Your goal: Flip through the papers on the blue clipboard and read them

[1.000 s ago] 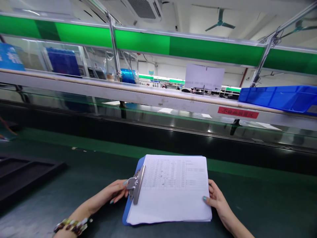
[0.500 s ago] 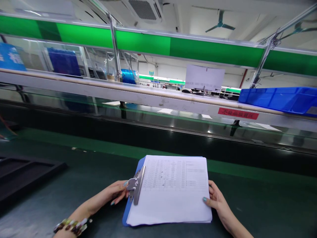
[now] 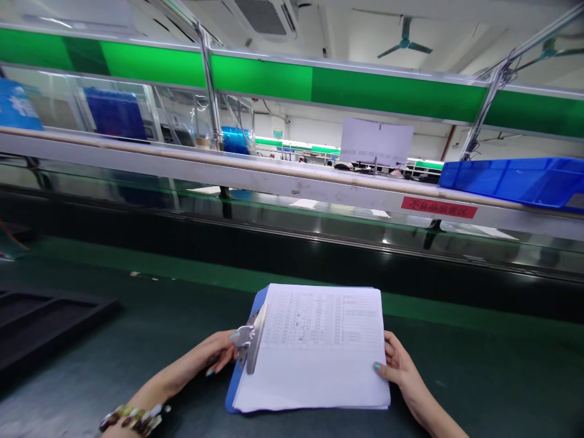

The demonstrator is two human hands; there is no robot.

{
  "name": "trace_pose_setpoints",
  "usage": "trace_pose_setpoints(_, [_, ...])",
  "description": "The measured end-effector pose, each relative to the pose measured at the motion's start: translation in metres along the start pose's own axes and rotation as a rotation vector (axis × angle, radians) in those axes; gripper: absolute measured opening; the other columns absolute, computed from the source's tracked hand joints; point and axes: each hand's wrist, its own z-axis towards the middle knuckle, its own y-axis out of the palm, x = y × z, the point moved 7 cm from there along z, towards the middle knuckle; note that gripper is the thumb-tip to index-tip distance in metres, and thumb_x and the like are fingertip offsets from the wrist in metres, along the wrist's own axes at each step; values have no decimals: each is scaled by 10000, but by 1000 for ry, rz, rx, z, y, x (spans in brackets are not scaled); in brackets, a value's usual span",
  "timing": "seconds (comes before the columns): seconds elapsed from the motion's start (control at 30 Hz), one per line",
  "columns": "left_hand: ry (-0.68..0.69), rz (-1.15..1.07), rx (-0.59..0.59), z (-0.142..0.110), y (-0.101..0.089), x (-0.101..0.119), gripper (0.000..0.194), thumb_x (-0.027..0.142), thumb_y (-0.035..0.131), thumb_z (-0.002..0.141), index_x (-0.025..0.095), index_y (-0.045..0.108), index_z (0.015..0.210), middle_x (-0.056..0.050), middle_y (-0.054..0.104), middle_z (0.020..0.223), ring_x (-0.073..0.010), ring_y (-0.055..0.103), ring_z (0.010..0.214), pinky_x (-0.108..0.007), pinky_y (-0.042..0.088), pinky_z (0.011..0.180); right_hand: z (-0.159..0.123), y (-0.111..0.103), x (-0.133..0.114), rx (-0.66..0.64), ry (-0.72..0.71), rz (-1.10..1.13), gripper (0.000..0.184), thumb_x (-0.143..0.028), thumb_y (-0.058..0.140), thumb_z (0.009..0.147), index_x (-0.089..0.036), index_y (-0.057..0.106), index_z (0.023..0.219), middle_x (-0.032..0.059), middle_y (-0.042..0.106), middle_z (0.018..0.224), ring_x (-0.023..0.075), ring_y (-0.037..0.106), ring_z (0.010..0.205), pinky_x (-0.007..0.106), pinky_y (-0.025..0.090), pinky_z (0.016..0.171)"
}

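A blue clipboard (image 3: 235,389) lies sideways in front of me over the dark green work surface, its metal clip (image 3: 249,344) on the left side. Under the clip is a stack of white paper (image 3: 314,371); the top sheet carries a printed table with small writing. My left hand (image 3: 221,351) grips the clip end, thumb on top of the clip lever and the other fingers partly underneath. At the opposite edge, my right hand (image 3: 395,365) pinches the papers and board, its thumb on the top sheet and its fingers at the side, partly hidden.
A black compartmented tray (image 3: 55,322) sits at the left. Beyond the green work surface (image 3: 182,377) runs a dark belt, with a shelf (image 3: 274,176) above it bearing a red label (image 3: 438,207). A blue bin (image 3: 515,179) stands on that shelf at right.
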Motion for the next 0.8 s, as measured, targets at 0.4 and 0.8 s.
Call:
trace_pose_setpoints(0.4, [-26, -41, 163, 5, -8, 5, 778, 882, 700, 627, 144, 615, 861, -16, 542, 608, -131, 404, 588, -254, 294, 546, -1, 2, -3, -53, 0, -28, 637, -437, 878, 777, -263, 493, 1253, 122, 666, 1304, 342, 619, 1233, 477, 482, 1041])
trace_pose_setpoints(0.8, [-12, -23, 247, 1, -12, 6, 679, 808, 696, 676, 158, 651, 868, -28, 554, 635, -160, 433, 609, -285, 317, 574, -1, 2, -1, -41, 9, -32, 662, -456, 889, 759, -267, 500, 1260, 112, 672, 1289, 340, 620, 1228, 466, 484, 1037])
